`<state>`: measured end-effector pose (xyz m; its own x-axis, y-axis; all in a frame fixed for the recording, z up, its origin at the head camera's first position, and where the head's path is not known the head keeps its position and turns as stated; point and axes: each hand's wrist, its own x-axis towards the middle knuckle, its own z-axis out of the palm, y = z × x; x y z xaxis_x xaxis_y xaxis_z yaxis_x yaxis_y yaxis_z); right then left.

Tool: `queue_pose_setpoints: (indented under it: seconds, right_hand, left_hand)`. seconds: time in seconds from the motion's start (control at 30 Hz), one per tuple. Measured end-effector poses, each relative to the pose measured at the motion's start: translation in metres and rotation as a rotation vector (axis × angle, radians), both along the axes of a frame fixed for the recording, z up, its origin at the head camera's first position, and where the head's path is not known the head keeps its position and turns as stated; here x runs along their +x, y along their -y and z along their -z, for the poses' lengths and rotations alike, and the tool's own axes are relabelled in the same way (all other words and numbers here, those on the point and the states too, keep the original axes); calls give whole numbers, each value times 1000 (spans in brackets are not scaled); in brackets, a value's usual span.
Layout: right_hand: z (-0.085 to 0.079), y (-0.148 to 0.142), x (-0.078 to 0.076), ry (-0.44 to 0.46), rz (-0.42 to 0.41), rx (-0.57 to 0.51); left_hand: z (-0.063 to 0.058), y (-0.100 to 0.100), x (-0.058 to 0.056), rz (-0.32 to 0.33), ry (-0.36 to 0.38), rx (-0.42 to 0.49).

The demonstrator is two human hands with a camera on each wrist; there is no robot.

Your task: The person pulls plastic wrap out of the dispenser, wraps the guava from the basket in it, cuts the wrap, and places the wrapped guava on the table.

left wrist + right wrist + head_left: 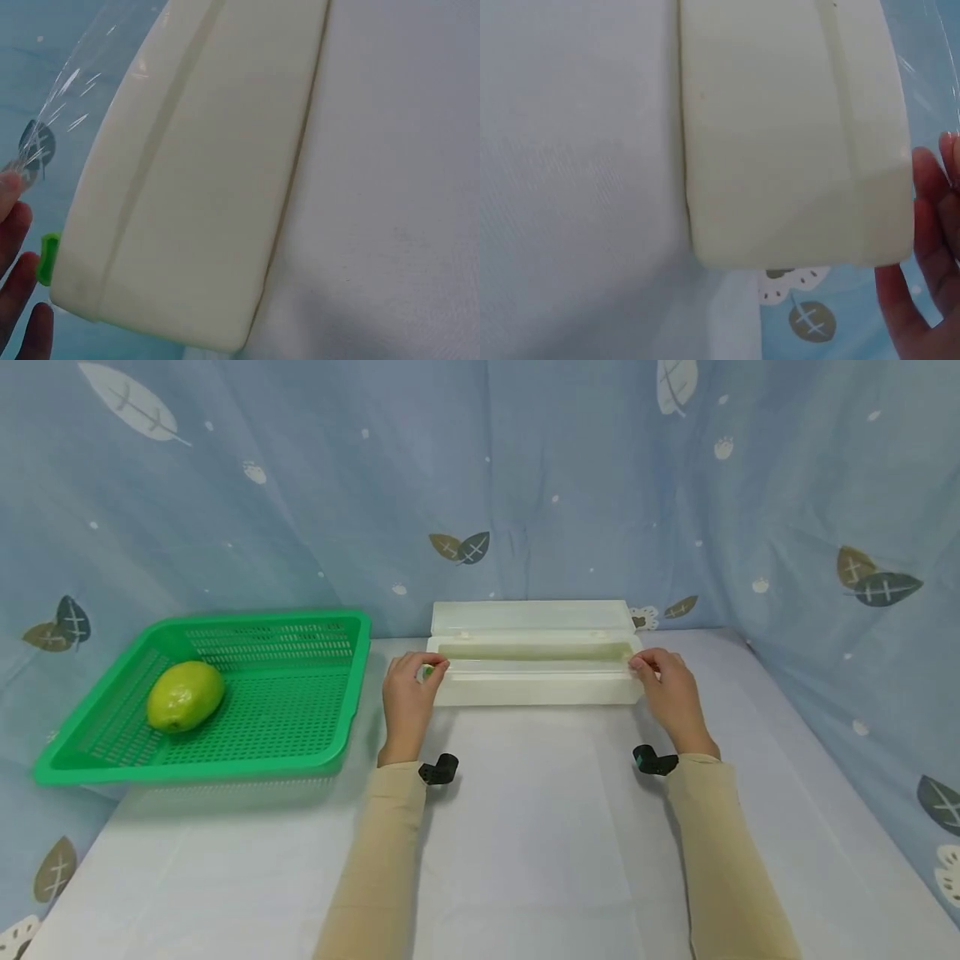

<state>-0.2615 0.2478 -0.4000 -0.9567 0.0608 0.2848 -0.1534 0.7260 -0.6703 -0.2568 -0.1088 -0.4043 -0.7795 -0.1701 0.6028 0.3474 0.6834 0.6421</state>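
Note:
A cream-white cling film dispenser (536, 694) lies lengthwise at the back of the table, its long lid (528, 617) raised. My left hand (408, 697) is at the dispenser's left end, pinching a corner of clear cling film (71, 94) between thumb and finger. At the right end, my right hand (672, 697) pinches the film's other corner. Between both hands the film stretches along the dispenser's opening. Close to the left fingers, a small green piece (49, 259) sticks out from the dispenser's edge. The wrist views show mostly the dispenser's smooth front wall.
On the left stands a green plastic basket (187, 768) with a yellow-green fruit (185, 696) in it. A white cloth (540, 835) covers the table. Behind it hangs a blue curtain (525, 460) with a leaf print, close to the dispenser's lid.

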Motion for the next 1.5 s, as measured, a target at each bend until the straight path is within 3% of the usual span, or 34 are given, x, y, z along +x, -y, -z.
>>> queue_pose_setpoints:
  seconds: [0.13, 0.23, 0.4, 0.53, 0.67, 0.83, 0.93, 1.07, 1.17, 1.23, 1.3, 1.4, 1.5]
  right_hand:
    - [-2, -2, 1, -30, 22, -62]
    - [-2, -3, 2, -55, 41, -129]
    - [-4, -8, 7, -28, 2, -141]
    - [-9, -13, 12, 47, -31, -135]
    - [-2, -21, 8, 135, -20, -159]
    - [23, -36, -5, 192, -67, -256]
    - [36, -45, -11, 154, -125, -317]
    - [37, -45, -9, 150, -94, -330]
    - [26, -39, 0, 146, -59, -284]
    - [22, -37, 2, 144, -26, -284]
    - [19, -35, 4, 134, 13, -241]
    - [23, -37, -2, 171, 78, -210]
    - [26, -42, -1, 271, 31, -202]
  left_hand:
    - [-4, 5, 0, 73, -22, 18]
    - [-6, 9, 4, 124, 1, 48]
    - [-7, 16, 12, 212, 145, 41]
    - [-3, 18, 15, 294, 290, -36]
    - [2, 17, 15, 302, 347, -116]
    - [6, 18, 16, 269, 344, -97]
    - [7, 20, 18, 252, 384, -63]
    - [11, 22, 18, 231, 549, 68]
    - [18, 20, 16, 283, 692, 207]
    - [22, 19, 14, 332, 749, 288]
    - [25, 17, 12, 380, 768, 348]
    - [25, 16, 11, 382, 755, 386]
    - [25, 9, 10, 381, 759, 405]
